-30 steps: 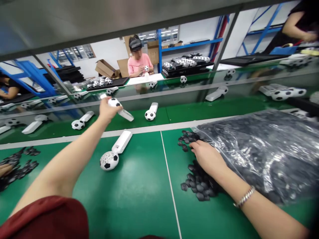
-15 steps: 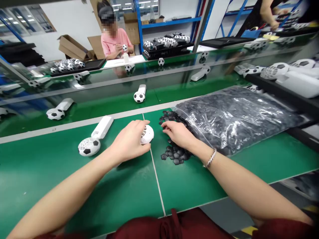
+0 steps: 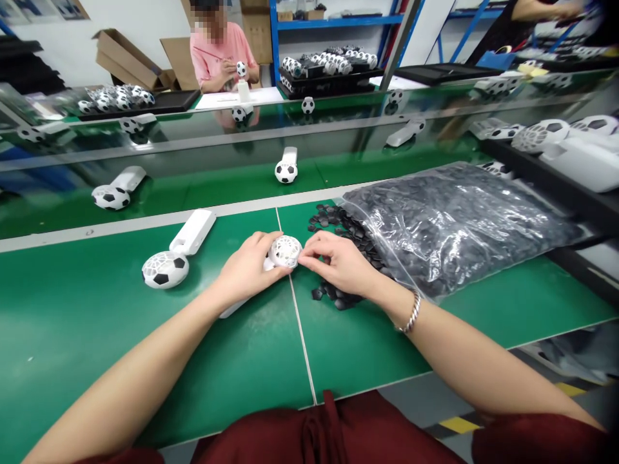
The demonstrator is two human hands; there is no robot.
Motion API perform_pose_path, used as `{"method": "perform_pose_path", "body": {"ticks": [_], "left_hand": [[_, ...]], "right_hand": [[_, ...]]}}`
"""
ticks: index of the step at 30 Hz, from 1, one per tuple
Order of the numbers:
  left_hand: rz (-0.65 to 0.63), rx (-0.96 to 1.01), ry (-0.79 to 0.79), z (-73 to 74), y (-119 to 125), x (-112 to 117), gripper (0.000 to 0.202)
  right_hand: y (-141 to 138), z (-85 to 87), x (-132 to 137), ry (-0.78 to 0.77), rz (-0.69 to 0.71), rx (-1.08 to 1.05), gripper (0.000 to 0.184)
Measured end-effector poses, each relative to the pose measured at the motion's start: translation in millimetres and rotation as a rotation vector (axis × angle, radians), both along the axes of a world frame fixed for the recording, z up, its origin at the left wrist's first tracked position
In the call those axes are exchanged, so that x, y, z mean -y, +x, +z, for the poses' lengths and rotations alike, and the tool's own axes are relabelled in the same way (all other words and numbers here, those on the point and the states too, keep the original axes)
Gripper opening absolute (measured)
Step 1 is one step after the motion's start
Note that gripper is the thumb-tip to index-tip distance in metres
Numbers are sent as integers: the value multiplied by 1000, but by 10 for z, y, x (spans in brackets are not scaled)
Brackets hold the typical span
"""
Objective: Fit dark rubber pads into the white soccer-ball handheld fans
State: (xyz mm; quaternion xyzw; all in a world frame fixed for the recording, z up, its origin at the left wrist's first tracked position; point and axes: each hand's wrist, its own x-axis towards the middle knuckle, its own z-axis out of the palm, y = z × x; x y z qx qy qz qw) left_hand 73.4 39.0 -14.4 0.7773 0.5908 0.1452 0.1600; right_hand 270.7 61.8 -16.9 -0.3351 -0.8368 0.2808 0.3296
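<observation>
My left hand (image 3: 249,265) is closed around a white, football-shaped plastic housing (image 3: 285,250), whose openwork lattice faces up. Part of its white handle shows below that hand. Thumb and fingertips of my right hand (image 3: 338,261) are pinched at the ball's right edge; whatever lies between them is too small to make out. Beneath and beyond the right hand spreads a pile of small black pentagon pieces (image 3: 365,243). To the left lies another football-headed unit (image 3: 165,269) with a white handle, its lattice partly filled with black pieces.
A clear plastic bag (image 3: 459,222) full of black pieces lies to the right, near a dark tray (image 3: 551,171) of white parts. Beyond the pale strip, football units (image 3: 286,171) rest on a green surface. Across from me, a person in pink (image 3: 225,55) holds a small football.
My right hand has moved left from the black pile to the ball's edge. In my left hand the housing has turned, bringing its lattice into view.
</observation>
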Motion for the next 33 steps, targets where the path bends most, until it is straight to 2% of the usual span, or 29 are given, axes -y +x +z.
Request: {"method": "perform_pose_path", "body": {"ticks": [5,9,15,23,33], "left_hand": [[14,-35,23,-10,5,-8,69],[18,-17,29,-17,1,-9,71],[32,-2,28,-4,4,3,58],[6,29,30,-11,-15,-12,64],[2,37,22,5,-14,-15,58]], "right_hand": [[-33,-53,29,-92,-5,-9,5],[-80,-92,46,-36,-33,-49,4],[-124,-131,58,46,-65,-97,4],[-131,-190,26,-47,-53,-102,5],[-112,-184,-3,-135,-77,-118,11]]}}
